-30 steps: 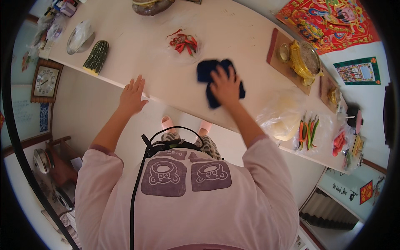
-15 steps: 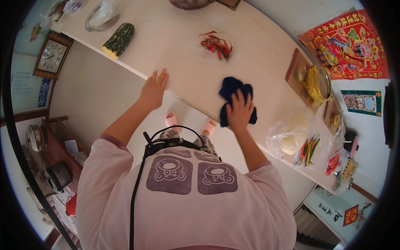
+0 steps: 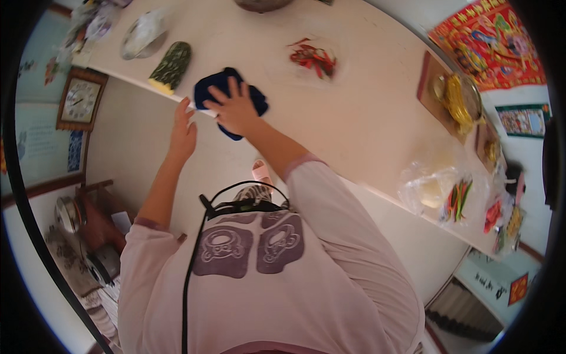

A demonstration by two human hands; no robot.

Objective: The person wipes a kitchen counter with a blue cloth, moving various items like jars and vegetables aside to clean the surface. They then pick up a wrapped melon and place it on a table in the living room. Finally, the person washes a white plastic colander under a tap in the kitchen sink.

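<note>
A dark blue cloth (image 3: 206, 88) lies bunched on the pale table at its near edge, with one corner hanging past the edge. My right hand (image 3: 239, 112) presses on it, fingers spread flat across the top. Just left of the cloth, my left hand (image 3: 184, 135) is off the tabletop in front of the edge, fingers stretched and holding nothing. Beyond both hands lies a mottled dark green squash (image 3: 172, 64) with a yellow cut end. Dried red chillies (image 3: 313, 59) rest on clear plastic farther back.
A metal bowl with a plastic bag (image 3: 143, 35) stands at the far left. To the right are a bag of pale food (image 3: 427, 186), red and green chillies (image 3: 458, 200), and a board (image 3: 433, 97) bearing a yellow package (image 3: 457, 103). A round vessel (image 3: 262, 5) sits at the back.
My right hand has slid the cloth leftward along the table's near edge. My left hand has come off the tabletop and moved left. The view has shifted slightly.
</note>
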